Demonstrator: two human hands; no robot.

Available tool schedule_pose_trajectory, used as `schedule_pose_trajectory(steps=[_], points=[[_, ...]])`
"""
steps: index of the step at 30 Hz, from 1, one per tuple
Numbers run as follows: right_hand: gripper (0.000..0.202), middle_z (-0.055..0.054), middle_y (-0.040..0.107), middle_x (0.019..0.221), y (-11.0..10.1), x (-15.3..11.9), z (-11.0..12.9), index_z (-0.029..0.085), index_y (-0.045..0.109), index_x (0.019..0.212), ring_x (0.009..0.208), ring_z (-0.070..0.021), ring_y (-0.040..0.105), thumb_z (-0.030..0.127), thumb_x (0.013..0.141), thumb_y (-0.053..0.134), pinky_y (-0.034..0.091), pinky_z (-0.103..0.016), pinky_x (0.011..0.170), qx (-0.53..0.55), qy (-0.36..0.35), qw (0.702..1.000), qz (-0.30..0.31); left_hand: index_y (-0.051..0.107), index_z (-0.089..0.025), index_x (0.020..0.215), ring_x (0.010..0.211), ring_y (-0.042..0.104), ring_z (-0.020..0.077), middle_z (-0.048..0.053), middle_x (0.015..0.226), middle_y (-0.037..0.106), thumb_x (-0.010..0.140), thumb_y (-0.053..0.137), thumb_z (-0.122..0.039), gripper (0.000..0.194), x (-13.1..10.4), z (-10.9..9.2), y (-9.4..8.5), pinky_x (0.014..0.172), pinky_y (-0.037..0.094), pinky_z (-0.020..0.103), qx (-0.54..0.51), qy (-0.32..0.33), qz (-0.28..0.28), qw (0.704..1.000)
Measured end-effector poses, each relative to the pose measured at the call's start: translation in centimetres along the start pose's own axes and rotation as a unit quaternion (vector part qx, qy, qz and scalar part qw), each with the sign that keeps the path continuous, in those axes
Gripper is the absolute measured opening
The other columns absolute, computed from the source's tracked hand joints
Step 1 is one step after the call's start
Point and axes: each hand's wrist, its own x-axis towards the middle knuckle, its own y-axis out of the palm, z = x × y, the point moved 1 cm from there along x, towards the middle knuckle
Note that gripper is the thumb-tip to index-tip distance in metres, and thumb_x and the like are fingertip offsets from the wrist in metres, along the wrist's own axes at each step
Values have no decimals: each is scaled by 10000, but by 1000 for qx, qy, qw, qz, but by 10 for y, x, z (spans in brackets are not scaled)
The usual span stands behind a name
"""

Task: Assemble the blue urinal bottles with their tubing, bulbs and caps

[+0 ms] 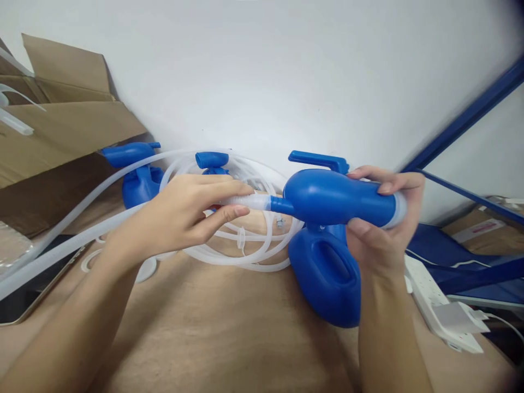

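Observation:
My left hand (192,210) pinches the end of a clear plastic hose (258,201) between thumb and fingers. The hose end sits on the narrow blue spout (281,205) of a bulb-shaped blue plastic piece (331,195). My right hand (382,226) wraps round the wide end of that piece, by its whitish translucent rim (400,209). Just below is a blue jug with a moulded grip (327,278); I cannot tell whether the two are joined. A blue bar-shaped handle (319,159) shows behind the bulb. From my left hand the hose runs down to the left.
Coils of clear hose (268,256) lie behind my hands on the wooden table (221,333). Further blue jugs (141,183) stand at the back. A cardboard box (69,131) and dark tablet (33,289) are left; a white power strip (440,305) and blue metal frame (470,114) are right.

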Motion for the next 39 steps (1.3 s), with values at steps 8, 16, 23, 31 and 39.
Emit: schedule_pose_trajectory(steps=[8,16,23,31,39], points=[[419,-22,564,1019,4,0,31,382,572,935,1091,-305,650,525,724,904,603,-585,1031,-86,-94,991,28,670,-178,962,547,494,113,-25,665,568,1094,444,-444,373,1,-4,1,541,347,249,-119,-26,81,989],[495,-35,639,1005,-8,-2,20,408,627,1010,1070,-362,688,685,687,878,573,-625,991,-130,-50,990,39,498,-194,803,514,430,106,-55,592,423,1109,405,-361,360,4,-11,4,549,318,265,-123,-3,97,988],[454,-30,717,1040,-11,-3,15,383,702,1076,1045,-346,709,549,706,906,552,-603,1018,-88,-16,994,60,524,-200,846,501,417,148,-38,579,438,1102,392,-340,320,0,-19,10,518,231,293,69,11,45,997],[435,-22,740,1043,-11,-7,10,369,707,1014,988,-303,730,520,668,922,634,-476,857,8,132,991,11,536,-189,862,527,519,152,-8,660,560,1137,370,-335,352,2,-29,23,498,185,277,206,61,-72,974],[352,16,665,806,-11,-3,9,325,728,956,553,-180,595,492,693,892,501,-326,435,60,220,973,31,600,-172,967,643,629,144,2,734,635,1134,383,-262,288,2,-39,27,485,184,290,230,75,-102,965]])
